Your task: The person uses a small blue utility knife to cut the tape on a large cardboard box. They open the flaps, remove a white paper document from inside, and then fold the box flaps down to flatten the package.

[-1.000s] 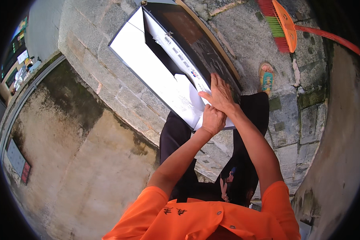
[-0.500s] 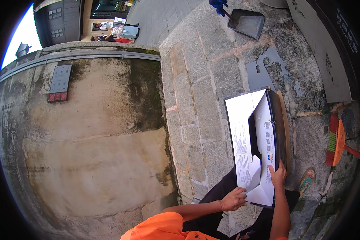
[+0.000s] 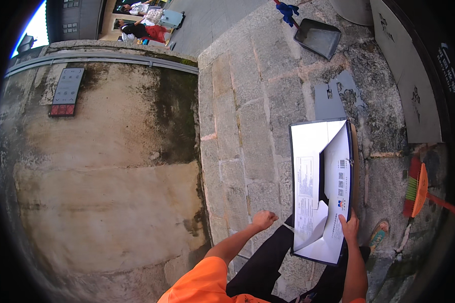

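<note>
The right hand [image 3: 350, 228] has its grip on a long white box [image 3: 333, 202], thumb over the near part of the box's right edge. The left hand's [image 3: 264, 219] grip is curled closed, apart from the box's left edge. The box is by the person's knees, above stone paving [image 3: 253, 126]. Near the paving's right edge lies an orange broom [image 3: 420, 191]; toward its far edge, a grey dustpan [image 3: 317, 39].
</note>
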`<action>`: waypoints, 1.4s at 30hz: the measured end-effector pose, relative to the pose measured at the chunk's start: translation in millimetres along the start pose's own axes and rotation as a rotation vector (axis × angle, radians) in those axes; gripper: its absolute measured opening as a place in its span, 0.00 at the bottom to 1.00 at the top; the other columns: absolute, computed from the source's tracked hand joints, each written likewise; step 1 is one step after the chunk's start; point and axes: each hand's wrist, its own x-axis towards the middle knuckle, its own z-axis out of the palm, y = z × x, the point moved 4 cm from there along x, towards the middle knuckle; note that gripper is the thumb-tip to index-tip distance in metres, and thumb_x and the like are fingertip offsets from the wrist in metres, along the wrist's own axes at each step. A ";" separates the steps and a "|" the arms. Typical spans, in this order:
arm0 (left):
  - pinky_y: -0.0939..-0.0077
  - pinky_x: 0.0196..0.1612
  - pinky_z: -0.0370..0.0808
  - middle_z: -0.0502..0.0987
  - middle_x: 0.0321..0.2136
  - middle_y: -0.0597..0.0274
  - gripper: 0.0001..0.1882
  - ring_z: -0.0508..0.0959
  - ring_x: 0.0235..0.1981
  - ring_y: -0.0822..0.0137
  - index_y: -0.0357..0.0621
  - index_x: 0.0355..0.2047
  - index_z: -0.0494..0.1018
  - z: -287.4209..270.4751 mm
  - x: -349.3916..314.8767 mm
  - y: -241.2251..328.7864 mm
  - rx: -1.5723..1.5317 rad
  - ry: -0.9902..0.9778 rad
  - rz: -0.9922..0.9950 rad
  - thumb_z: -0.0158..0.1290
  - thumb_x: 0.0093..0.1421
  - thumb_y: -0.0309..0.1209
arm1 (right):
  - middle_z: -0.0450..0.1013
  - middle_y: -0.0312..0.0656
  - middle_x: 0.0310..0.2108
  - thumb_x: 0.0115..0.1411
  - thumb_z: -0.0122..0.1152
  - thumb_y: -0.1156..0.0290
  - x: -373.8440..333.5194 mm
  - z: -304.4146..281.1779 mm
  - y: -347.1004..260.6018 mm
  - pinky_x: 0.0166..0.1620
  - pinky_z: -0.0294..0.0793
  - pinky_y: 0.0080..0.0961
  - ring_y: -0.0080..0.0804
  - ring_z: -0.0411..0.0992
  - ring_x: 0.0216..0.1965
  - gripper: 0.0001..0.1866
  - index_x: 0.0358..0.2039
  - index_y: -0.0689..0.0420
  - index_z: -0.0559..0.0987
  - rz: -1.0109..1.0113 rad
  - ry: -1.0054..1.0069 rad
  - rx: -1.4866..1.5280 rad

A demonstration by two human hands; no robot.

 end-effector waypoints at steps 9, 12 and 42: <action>0.61 0.32 0.75 0.80 0.23 0.61 0.20 0.80 0.28 0.58 0.54 0.24 0.81 -27.1 83.7 33.2 0.246 -0.071 0.203 0.52 0.53 0.55 | 0.69 0.62 0.48 0.52 0.64 0.54 9.0 2.4 5.6 0.52 0.68 0.39 0.56 0.69 0.50 0.38 0.55 0.69 0.65 0.055 0.012 -0.093; 0.60 0.32 0.76 0.80 0.24 0.58 0.26 0.80 0.28 0.57 0.48 0.24 0.80 -0.1 78.5 -5.1 0.232 -0.117 -0.126 0.52 0.52 0.59 | 0.68 0.62 0.49 0.52 0.63 0.51 10.6 4.7 3.1 0.52 0.67 0.40 0.56 0.68 0.50 0.40 0.55 0.69 0.65 0.121 -0.046 -0.067; 0.70 0.40 0.61 0.71 0.15 0.67 0.18 0.70 0.27 0.68 0.47 0.12 0.72 -189.6 65.6 172.6 0.364 0.161 1.124 0.59 0.44 0.46 | 0.71 0.58 0.46 0.54 0.61 0.60 6.3 -31.9 -43.8 0.49 0.69 0.38 0.56 0.70 0.48 0.30 0.53 0.66 0.69 0.041 -0.026 -0.126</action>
